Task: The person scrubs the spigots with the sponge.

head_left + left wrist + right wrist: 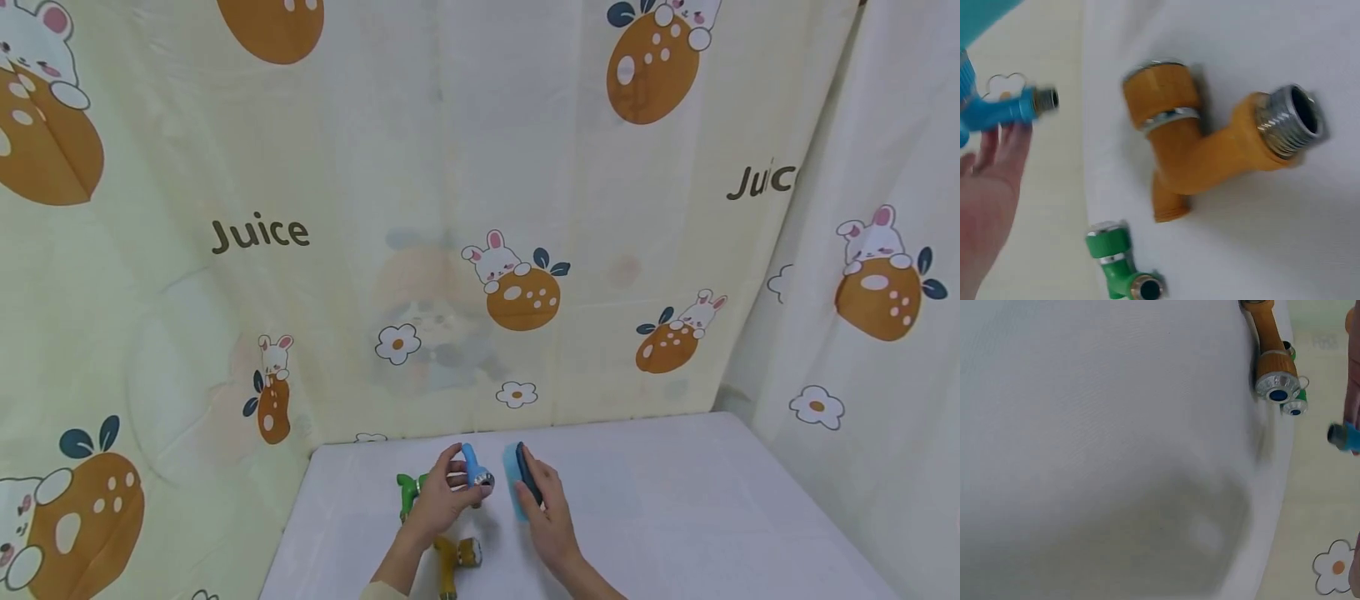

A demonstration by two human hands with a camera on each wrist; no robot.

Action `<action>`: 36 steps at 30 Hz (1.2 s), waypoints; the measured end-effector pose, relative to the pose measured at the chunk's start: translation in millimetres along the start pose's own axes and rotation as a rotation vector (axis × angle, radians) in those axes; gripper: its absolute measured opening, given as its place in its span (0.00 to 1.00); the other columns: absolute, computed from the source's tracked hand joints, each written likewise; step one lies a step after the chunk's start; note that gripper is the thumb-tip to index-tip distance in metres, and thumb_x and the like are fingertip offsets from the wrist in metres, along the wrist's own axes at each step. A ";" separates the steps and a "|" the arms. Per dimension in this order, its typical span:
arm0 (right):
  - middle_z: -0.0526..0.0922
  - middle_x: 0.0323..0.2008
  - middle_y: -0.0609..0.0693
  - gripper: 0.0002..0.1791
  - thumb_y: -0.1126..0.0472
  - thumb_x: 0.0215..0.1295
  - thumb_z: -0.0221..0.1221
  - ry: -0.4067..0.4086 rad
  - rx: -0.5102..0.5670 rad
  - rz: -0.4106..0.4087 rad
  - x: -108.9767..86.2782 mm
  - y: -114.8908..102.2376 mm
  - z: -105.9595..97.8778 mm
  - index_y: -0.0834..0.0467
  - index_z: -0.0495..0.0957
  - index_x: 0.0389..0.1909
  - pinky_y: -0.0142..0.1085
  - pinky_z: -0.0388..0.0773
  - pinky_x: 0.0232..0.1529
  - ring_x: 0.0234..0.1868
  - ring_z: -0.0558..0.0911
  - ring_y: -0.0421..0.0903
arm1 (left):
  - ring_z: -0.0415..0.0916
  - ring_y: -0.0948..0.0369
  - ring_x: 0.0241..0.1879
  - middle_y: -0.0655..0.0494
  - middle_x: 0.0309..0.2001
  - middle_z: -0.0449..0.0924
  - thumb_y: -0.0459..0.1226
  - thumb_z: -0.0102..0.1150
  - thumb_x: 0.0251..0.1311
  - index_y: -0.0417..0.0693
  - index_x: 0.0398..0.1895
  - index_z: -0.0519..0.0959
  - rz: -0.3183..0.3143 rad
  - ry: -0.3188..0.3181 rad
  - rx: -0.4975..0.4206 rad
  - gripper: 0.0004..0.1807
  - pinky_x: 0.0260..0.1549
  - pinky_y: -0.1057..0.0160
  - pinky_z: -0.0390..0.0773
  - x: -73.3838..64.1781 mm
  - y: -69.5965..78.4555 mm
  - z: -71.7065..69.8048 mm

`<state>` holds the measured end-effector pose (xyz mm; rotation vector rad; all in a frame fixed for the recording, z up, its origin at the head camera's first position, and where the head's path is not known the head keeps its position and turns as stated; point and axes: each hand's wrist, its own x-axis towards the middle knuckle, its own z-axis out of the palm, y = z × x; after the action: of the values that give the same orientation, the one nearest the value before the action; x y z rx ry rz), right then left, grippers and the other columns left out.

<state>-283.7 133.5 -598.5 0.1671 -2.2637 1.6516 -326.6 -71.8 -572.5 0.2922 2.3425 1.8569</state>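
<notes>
My left hand (441,500) pinches a blue pipe fitting (476,468) with a shiny metal end, held above the table. In the left wrist view, the blue fitting's threaded metal end points right. Facing it, my right hand (551,515) grips a light-blue block with a dark blue back (530,475), held on edge. A small gap separates block and fitting in the head view. An orange-brown pipe fitting (1172,137) lies on the table nearest my left wrist. Behind my left hand lies a green fitting (407,492), partly hidden by that hand.
A white cloth covers the table (675,517). Behind it hangs a pale curtain (420,192) printed with rabbits, oranges and flowers, meeting the table's far edge. A second curtain panel (892,167) hangs at the right.
</notes>
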 end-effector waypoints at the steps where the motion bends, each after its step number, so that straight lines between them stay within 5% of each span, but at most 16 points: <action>1: 0.70 0.70 0.53 0.29 0.49 0.81 0.53 -0.007 0.002 -0.024 -1.2 -3.3 0.6 0.38 0.63 0.79 0.58 0.71 0.69 0.68 0.71 0.52 | 0.77 0.49 0.63 0.47 0.63 0.75 0.47 0.77 0.58 0.50 0.81 0.58 -0.004 -0.025 -0.042 0.51 0.61 0.48 0.82 -1.0 2.6 -1.4; 8: 0.70 0.72 0.47 0.28 0.56 0.82 0.49 -0.055 -0.001 -0.157 -10.3 -21.0 6.5 0.39 0.64 0.79 0.37 0.75 0.60 0.64 0.68 0.43 | 0.80 0.55 0.60 0.48 0.62 0.77 0.45 0.77 0.59 0.52 0.78 0.65 0.010 -0.119 -0.171 0.45 0.59 0.57 0.84 -2.9 9.4 -3.3; 14: 0.68 0.70 0.50 0.28 0.58 0.83 0.47 -0.067 -0.061 -0.251 -10.6 -23.8 8.1 0.43 0.63 0.80 0.36 0.72 0.55 0.60 0.63 0.41 | 0.80 0.57 0.55 0.49 0.58 0.80 0.47 0.78 0.57 0.54 0.77 0.68 0.035 -0.111 -0.128 0.45 0.53 0.61 0.86 -4.7 10.6 -4.3; 27: 0.63 0.68 0.48 0.26 0.47 0.85 0.40 -0.144 -0.102 -0.045 -5.5 -31.6 4.2 0.38 0.62 0.80 0.45 0.60 0.52 0.59 0.58 0.47 | 0.79 0.56 0.53 0.52 0.54 0.81 0.50 0.77 0.58 0.56 0.76 0.69 0.062 -0.147 0.014 0.43 0.52 0.58 0.84 -15.9 27.8 -1.2; 36: 0.64 0.66 0.46 0.25 0.50 0.86 0.38 -0.128 -0.069 -0.068 -3.3 -36.0 2.5 0.39 0.67 0.77 0.43 0.58 0.50 0.57 0.57 0.46 | 0.79 0.56 0.51 0.53 0.53 0.80 0.50 0.77 0.58 0.57 0.76 0.70 0.063 -0.146 -0.003 0.42 0.51 0.59 0.84 -16.3 28.1 0.3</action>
<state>-270.8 119.4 -567.7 0.3383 -2.3765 1.5678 -308.8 -69.1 -545.4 0.4890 2.2581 1.7993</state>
